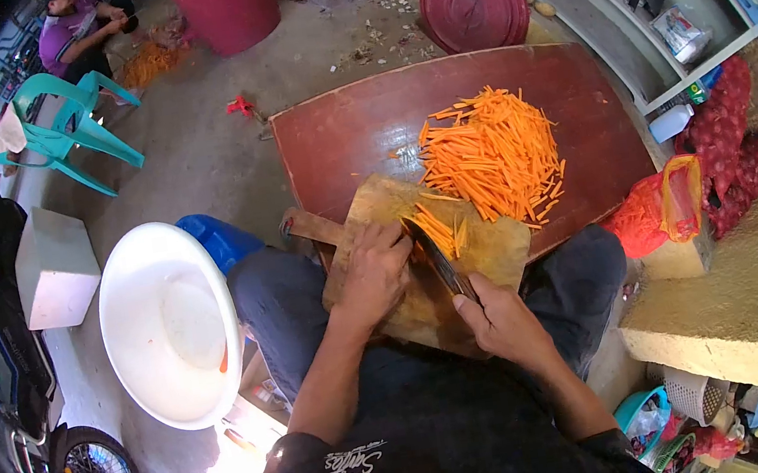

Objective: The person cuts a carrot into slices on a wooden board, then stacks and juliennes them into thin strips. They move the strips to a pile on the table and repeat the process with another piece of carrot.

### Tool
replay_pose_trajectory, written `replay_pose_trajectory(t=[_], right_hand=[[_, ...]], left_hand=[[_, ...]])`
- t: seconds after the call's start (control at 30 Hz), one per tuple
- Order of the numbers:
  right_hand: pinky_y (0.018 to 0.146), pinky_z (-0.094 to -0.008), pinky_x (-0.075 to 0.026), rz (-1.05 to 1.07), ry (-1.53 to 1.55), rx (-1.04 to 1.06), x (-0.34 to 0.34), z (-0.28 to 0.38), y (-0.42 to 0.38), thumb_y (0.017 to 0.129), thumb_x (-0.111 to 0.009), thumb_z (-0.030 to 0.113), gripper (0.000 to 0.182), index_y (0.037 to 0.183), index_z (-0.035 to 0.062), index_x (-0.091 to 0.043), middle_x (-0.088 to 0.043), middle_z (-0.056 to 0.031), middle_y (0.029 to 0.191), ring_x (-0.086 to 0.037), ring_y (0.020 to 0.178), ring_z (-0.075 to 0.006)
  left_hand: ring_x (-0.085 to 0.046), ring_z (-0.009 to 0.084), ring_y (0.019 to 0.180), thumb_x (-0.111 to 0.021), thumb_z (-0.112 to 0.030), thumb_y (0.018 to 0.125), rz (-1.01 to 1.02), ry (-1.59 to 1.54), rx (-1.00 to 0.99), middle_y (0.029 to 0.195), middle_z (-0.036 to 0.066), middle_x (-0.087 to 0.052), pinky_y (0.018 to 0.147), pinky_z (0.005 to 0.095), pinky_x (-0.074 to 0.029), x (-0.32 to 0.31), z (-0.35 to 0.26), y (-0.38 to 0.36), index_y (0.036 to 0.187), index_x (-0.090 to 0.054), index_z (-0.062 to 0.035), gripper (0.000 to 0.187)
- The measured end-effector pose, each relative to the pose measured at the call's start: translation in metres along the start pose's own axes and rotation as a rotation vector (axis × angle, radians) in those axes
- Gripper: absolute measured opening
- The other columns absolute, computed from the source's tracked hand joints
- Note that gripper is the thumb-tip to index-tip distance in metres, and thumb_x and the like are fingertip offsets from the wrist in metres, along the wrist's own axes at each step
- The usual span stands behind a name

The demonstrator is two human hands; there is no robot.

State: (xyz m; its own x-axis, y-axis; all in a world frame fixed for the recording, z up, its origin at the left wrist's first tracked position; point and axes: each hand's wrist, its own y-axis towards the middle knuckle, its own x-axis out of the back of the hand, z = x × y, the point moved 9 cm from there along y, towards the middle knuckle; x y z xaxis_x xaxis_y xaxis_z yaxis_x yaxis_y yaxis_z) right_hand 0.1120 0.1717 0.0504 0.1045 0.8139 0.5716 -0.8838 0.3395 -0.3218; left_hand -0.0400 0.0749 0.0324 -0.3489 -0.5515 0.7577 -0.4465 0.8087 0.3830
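My right hand (504, 316) grips the handle of a knife (440, 262), its dark blade slanting up and left over a worn wooden cutting board (361, 210). Curled fingers of my left hand (374, 271) press down on the board, close beside the blade; whatever is under them is hidden. Just right of the blade lie a few cut carrot sticks (440, 228). Beyond the board, a large heap of carrot sticks (493, 154) covers part of the reddish-brown table (337, 137).
At left stands a big white basin (129, 336) with an orange piece inside. A flat wooden piece (311, 226) pokes out by the board. Red mesh bags (640, 216) sit at right, near a shelf (591, 27). Another person (70, 38) works beyond the green chair (67, 124).
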Motion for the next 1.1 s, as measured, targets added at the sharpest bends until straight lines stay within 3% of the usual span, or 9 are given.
replay_pose_trajectory(t=[0.1,0.2,0.3,0.4,0.5,0.6,0.7,0.9,1.1], right_hand=[[0.072,-0.0528,-0.051,-0.050,-0.062,0.040,-0.004,-0.005,0.005,0.109,-0.064,0.019,0.024,0.106,-0.0036,-0.057,-0.063,-0.0315,0.085,-0.066,0.080,-0.0522],[0.073,-0.0537,-0.051,-0.071,-0.118,0.062,0.002,0.002,0.007,0.109,-0.064,0.019,0.024,0.107,-0.0039,-0.057,-0.066,-0.0335,0.089,-0.064,0.084,-0.0566],[0.073,-0.0520,-0.052,-0.096,-0.123,0.156,0.000,0.000,0.007,0.108,-0.065,0.020,0.025,0.105,-0.0040,-0.057,-0.064,-0.0288,0.083,-0.068,0.081,-0.0487],[0.066,-0.0462,-0.052,-0.117,0.138,0.220,0.005,0.000,-0.002,0.109,-0.065,0.020,0.026,0.101,-0.0033,-0.057,-0.062,-0.0178,0.078,-0.070,0.071,-0.0303],[0.085,-0.0497,-0.057,-0.041,0.229,-0.010,0.008,-0.017,-0.012,0.110,-0.065,0.027,0.034,0.126,-0.0031,-0.065,-0.069,-0.0258,0.091,-0.074,0.089,-0.0423],[0.072,-0.0419,-0.057,-0.047,0.343,0.057,0.009,-0.027,-0.008,0.112,-0.064,0.024,0.028,0.117,-0.0027,-0.065,-0.066,-0.0157,0.082,-0.070,0.074,-0.0253],[0.050,-0.0257,-0.043,0.019,0.607,-0.007,0.002,-0.028,-0.011,0.114,-0.059,0.022,0.021,0.105,0.0026,-0.064,-0.058,0.0006,0.075,-0.055,0.054,-0.0069],[0.049,-0.0256,-0.042,-0.037,0.697,-0.004,0.011,-0.027,-0.009,0.115,-0.059,0.025,0.025,0.107,0.0018,-0.064,-0.059,0.0006,0.075,-0.054,0.052,-0.0071],[0.050,-0.0286,-0.044,0.000,0.708,-0.035,0.007,-0.024,-0.006,0.114,-0.060,0.024,0.027,0.095,0.0045,-0.059,-0.057,0.0006,0.074,-0.056,0.053,-0.0098]], left_hand=[[-0.063,0.0393,0.102,-0.070,-0.001,0.079,-0.009,0.016,-0.011,0.099,0.016,-0.062,0.091,0.0518,-0.052,0.005,-0.005,0.002,0.090,-0.070,0.0008,0.011],[-0.063,0.0398,0.101,-0.070,-0.002,0.079,0.017,0.027,0.007,0.098,0.017,-0.062,0.091,0.0515,-0.052,0.003,-0.004,0.002,0.090,-0.070,0.0010,0.011],[-0.062,0.0408,0.101,-0.070,0.001,0.078,-0.031,0.008,-0.014,0.096,0.017,-0.061,0.090,0.0516,-0.052,0.007,-0.005,0.002,0.089,-0.068,0.0013,0.012],[-0.064,0.0405,0.099,-0.071,0.005,0.079,-0.074,-0.041,-0.024,0.097,0.018,-0.062,0.087,0.0513,-0.053,0.009,-0.003,-0.003,0.092,-0.070,0.0021,0.014],[-0.070,0.0392,0.099,-0.079,0.001,0.085,-0.150,-0.105,0.038,0.102,0.016,-0.072,0.089,0.0478,-0.055,0.015,0.000,-0.007,0.101,-0.077,0.0019,0.016],[-0.072,0.0394,0.095,-0.083,-0.001,0.089,-0.208,-0.179,0.048,0.102,0.017,-0.076,0.086,0.0467,-0.057,0.018,-0.004,-0.003,0.109,-0.079,0.0024,0.021],[-0.069,0.0384,0.093,-0.083,-0.001,0.087,-0.225,-0.249,0.045,0.094,0.016,-0.070,0.084,0.0477,-0.054,0.011,-0.010,-0.001,0.106,-0.077,0.0014,0.020],[-0.071,0.0355,0.095,-0.087,-0.003,0.085,-0.286,-0.155,-0.020,0.100,0.016,-0.076,0.087,0.0454,-0.054,0.021,-0.013,-0.003,0.109,-0.080,0.0011,0.025],[-0.068,0.0350,0.091,-0.089,-0.007,0.084,-0.272,-0.026,-0.010,0.090,0.013,-0.071,0.088,0.0457,-0.051,0.019,-0.014,-0.001,0.102,-0.078,0.0001,0.022]])
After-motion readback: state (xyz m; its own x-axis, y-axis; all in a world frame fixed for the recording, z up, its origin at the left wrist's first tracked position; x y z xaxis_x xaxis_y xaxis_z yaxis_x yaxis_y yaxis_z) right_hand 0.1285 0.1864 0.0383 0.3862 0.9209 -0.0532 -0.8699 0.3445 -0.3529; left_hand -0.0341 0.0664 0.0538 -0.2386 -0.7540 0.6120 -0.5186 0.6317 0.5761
